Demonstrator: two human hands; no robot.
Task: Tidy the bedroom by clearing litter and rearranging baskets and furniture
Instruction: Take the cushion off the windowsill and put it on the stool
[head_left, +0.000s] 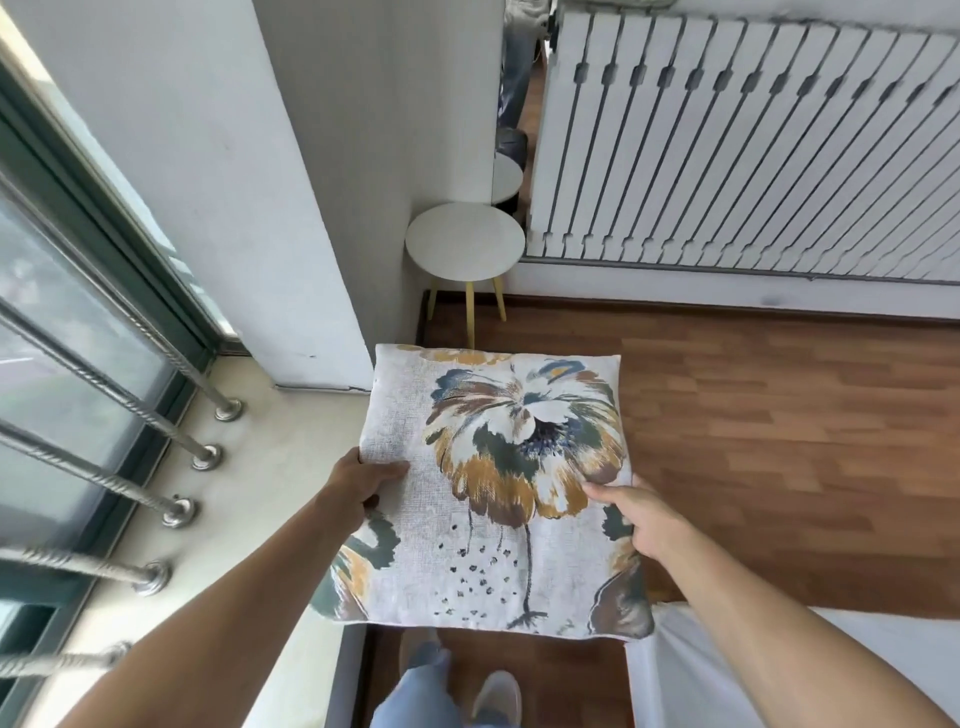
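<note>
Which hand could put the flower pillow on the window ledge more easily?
Probably the left hand. It grips the pillow on the edge nearest the window ledge, which lies to the person's left. The right hand holds the far edge, over the wooden floor.

Coarse matt woven cloth showing on the cushion (498, 493), glossy brown wood planks of the floor (779, 415) lying beyond it, shiny twisted metal bars (104, 384) gleaming left of the cushion
</note>
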